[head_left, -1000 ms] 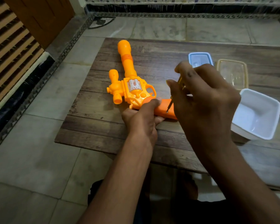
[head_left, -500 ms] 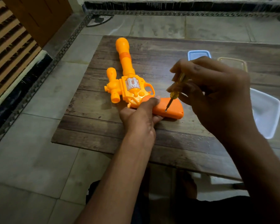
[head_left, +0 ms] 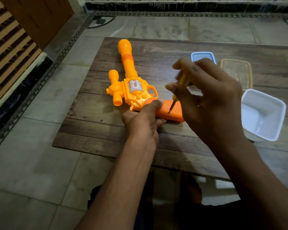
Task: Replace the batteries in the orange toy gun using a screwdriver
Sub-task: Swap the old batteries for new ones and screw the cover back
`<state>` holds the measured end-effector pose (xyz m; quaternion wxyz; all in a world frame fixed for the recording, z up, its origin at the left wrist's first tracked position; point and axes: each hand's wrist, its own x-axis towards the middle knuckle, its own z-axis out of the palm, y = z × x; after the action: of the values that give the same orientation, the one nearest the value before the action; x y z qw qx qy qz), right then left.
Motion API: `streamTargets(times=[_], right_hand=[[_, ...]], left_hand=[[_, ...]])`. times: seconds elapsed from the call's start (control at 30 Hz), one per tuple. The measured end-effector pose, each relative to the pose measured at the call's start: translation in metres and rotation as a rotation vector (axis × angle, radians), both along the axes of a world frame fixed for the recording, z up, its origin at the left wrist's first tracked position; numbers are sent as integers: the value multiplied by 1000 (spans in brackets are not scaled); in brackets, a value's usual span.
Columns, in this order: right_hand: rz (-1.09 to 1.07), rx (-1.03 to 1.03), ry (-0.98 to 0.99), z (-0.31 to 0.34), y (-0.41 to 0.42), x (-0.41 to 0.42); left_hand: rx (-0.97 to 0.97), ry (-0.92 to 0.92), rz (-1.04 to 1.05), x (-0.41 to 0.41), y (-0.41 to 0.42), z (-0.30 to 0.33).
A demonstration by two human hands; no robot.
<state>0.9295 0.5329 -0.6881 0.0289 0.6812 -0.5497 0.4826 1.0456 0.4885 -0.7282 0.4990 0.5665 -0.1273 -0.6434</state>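
Note:
The orange toy gun [head_left: 131, 87] lies flat on the wooden board [head_left: 93, 123], barrel pointing away, its darker orange grip [head_left: 175, 112] toward the right. My left hand [head_left: 143, 120] grips the gun where the grip meets the body, thumb on top. My right hand [head_left: 211, 100] pinches a small yellow-handled screwdriver [head_left: 181, 83] between thumb and fingers. The screwdriver stands nearly upright with its metal tip [head_left: 169, 112] set on the grip's upper face. The fingers hide most of the handle.
A white square tub [head_left: 263, 113] stands at the right edge of the board. Behind it lie a clear lid [head_left: 236, 72] and a small blue-rimmed container [head_left: 203, 55]. Tiled floor surrounds the board, with a wooden door and slatted panel at the left.
My right hand has turned and shifted slightly around the screwdriver, whose tip stays on the grip. My left hand keeps the same hold on the gun.

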Motion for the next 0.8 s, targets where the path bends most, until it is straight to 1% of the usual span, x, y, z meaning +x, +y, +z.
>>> streamTargets(times=[0.1, 0.17, 0.33, 0.53, 0.63, 0.7, 0.8], right_hand=[[193, 142, -129, 5, 2, -15], [215, 167, -119, 8, 2, -20], [94, 74, -3, 10, -2, -16], [-73, -30, 54, 5, -4, -9], [-103, -42, 68, 3, -4, -5], [-63, -26, 51, 4, -3, -5], [117, 68, -34, 6, 0, -8]], left_hand=[[12, 0, -10, 0, 1, 1], [26, 6, -6, -1, 1, 2], [33, 12, 2, -1, 1, 4], [28, 24, 1, -1, 0, 2], [27, 32, 5, -1, 1, 4], [18, 34, 0, -1, 1, 3], [19, 15, -16, 0, 2, 4]])
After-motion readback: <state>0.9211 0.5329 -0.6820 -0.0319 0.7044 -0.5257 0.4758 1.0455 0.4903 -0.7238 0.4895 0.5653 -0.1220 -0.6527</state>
